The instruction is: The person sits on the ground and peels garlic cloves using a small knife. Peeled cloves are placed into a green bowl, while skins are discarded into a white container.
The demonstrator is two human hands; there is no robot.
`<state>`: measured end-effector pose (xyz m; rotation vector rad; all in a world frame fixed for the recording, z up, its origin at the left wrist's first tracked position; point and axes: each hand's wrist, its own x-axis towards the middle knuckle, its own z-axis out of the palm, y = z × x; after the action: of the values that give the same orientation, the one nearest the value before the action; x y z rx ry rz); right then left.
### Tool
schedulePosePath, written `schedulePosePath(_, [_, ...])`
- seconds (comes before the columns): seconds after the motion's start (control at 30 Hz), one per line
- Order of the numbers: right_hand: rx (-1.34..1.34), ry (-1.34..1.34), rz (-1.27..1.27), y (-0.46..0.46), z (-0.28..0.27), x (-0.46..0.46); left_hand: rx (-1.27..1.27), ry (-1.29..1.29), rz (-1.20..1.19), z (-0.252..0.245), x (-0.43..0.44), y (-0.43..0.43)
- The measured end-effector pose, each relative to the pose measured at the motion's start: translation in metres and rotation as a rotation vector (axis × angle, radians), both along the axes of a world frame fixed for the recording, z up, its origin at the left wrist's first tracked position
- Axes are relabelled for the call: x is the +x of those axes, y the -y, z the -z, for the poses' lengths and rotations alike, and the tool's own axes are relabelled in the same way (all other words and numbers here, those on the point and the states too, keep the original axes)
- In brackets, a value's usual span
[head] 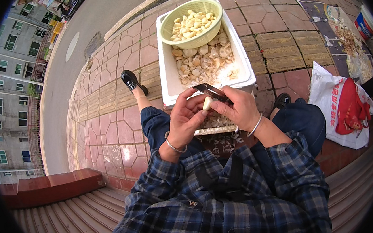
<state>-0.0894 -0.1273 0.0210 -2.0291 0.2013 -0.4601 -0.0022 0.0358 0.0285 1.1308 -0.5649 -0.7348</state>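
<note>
My left hand [188, 115] and my right hand [238, 107] meet over the near end of a white foam box [246, 76]. Between their fingertips is a pale, peeled garlic clove [207, 103], with my left thumb and fingers around it. A small dark-bladed knife [210, 91] sits in my right hand, its blade pointing left above the clove; my right thumb touches the clove. Unpeeled garlic cloves and loose skins [202, 64] fill the box. At its far end rests a pale yellow plastic colander [210, 38] holding many peeled cloves [194, 25].
Right of me lies a white woven sack [321, 95] bearing writing, with a red bag [350, 107] on it. Beyond are a mat [314, 19] strewn with garlic skins and a plastic bucket [366, 24]. Paving tiles [116, 123] surround the box; a road [59, 88] runs left.
</note>
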Motion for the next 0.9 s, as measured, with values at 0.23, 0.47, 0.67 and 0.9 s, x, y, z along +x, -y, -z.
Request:
schedulePosePath(0.23, [0.165,0.017,-0.039,-0.001,0.003,0.000,-0.014,0.092,0.051,-0.001,0.001,-0.001])
schedulePosePath(0.47, [0.325,-0.064,-0.149,0.004,0.007,0.001,0.057,0.109,0.128,-0.015,0.001,-0.002])
schedulePosePath(0.67, [0.474,-0.062,-0.226,0.003,-0.001,-0.001,0.070,0.064,0.132,-0.017,0.004,-0.002])
schedulePosePath(0.9, [0.540,-0.086,-0.191,0.005,0.012,0.002,0.039,0.075,0.087,-0.016,0.004,0.000])
